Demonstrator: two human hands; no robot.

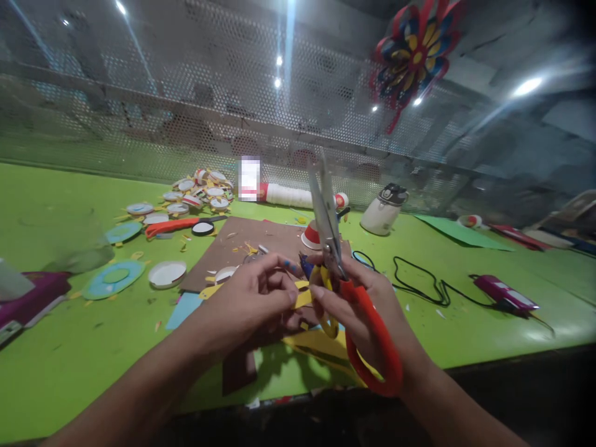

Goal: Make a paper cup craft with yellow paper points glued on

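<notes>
Left hand [254, 304]: fingers pinched narrow on a small yellow paper strip [302, 298], held above the near-middle of the counter [69, 360].
Right hand [367, 310]: fingers closed around the scissors [344, 292]; red handle loop hangs toward the near edge, blades point up and away, only slightly parted.
Strip vs. scissors: the strip's right end sits just beside the pivot; cannot tell whether it lies between the blades.
Under the hands: yellow sheet [321, 347] flat on the counter, partly over a brown board [242, 242].
Far left: heap of round paper discs [200, 189]; second orange-handled scissors [179, 226] near it.
Near left: white lid [167, 274] beside a blue paper ring [114, 277].
Far middle: white roll [288, 196] lying on its side; white jar [384, 211] to its right.
Right: black cable [433, 288] running to a purple tool [505, 292].
Upper right: paper flower [416, 49] hanging on the perforated mesh wall [186, 112].
</notes>
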